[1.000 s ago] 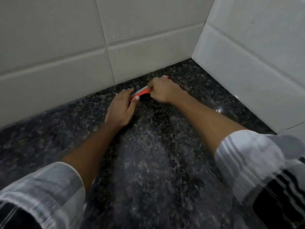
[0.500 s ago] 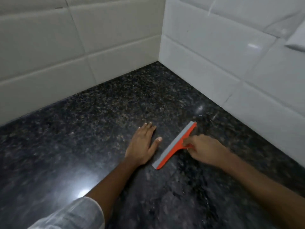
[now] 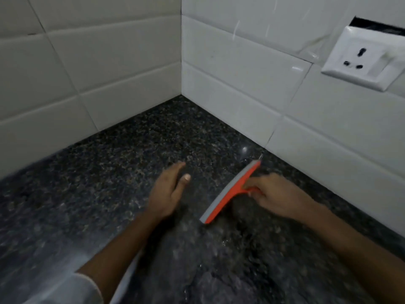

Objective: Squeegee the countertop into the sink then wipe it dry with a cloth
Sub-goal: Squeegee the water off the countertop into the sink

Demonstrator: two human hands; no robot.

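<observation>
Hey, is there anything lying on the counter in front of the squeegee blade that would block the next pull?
Nothing visible does. The right hand holds the squeegee on the countertop; the left hand lies open beside the blade, apart from it. The granite around them is bare. The sink is out of view.

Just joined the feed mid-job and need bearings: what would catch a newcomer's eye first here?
The orange squeegee stands out, lying diagonally on the dark speckled countertop, its handle gripped by the right hand. The left hand hovers open beside it, blurred. On the white tiled wall at upper right sits a white power socket.
</observation>
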